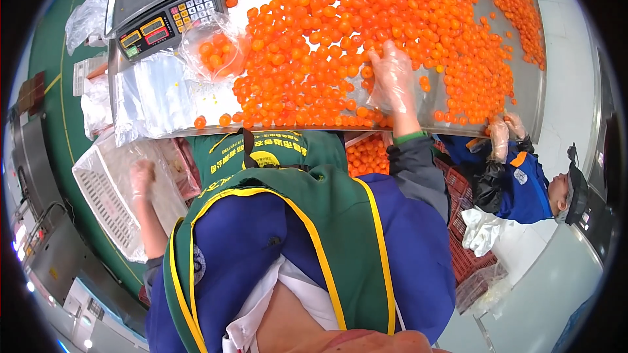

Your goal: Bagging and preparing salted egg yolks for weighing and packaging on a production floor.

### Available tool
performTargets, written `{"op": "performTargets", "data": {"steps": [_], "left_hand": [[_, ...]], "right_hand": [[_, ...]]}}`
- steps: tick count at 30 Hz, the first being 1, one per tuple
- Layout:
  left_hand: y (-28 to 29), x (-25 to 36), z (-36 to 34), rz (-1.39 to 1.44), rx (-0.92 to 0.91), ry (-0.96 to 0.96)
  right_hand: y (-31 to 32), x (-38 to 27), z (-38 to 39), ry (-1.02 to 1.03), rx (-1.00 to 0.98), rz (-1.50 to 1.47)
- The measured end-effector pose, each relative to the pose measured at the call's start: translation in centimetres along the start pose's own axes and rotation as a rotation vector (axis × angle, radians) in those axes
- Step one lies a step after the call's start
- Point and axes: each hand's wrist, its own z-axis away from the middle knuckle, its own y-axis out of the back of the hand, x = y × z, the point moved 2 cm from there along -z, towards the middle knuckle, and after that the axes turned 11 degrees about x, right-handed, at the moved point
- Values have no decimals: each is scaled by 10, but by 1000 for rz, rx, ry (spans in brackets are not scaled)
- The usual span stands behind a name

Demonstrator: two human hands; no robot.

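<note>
A big heap of small orange balls [366, 33] covers a steel table [533, 101]. My right hand [392, 78], in a clear plastic glove, lies flat on the near side of the heap with its fingers spread over the balls. My left hand [140, 180], also gloved, hangs low at my left side over a white slotted crate [104, 202] lined with clear plastic. It is blurred, so I cannot tell whether it holds anything. A clear bag with a few orange balls [216, 52] sits beside the scale.
An electronic scale [163, 3] stands at the table's far left, with a stack of clear bags [154, 95] in front of it. A red crate of orange balls [366, 155] sits under the table. A co-worker's gloved hands [505, 134] rest at the table's right edge.
</note>
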Motion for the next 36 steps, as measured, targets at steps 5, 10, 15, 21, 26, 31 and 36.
{"op": "performTargets", "data": {"steps": [5, 10, 15, 21, 26, 31, 36], "left_hand": [[-29, -10, 21, -686, 132, -138], [-11, 208, 62, 144, 467, -571], [-81, 369, 117, 328, -57, -963], [-241, 431, 141, 529, -1099, -326], [-279, 439, 157, 702, -1251, 228], [-283, 431, 132, 768, -1194, 286], [-261, 429, 120, 804, -1049, 245]], "right_hand": [[-4, 3, 1, 64, -52, -61], [-1, 20, 25, -565, -282, -1445], [0, 6, 49, -678, -271, -1899], [-5, -4, 74, -607, -254, -1965], [19, -12, 84, -199, -171, -1272], [17, 58, 8, -175, 244, -254], [-3, 45, -8, -61, -3, 97]]}}
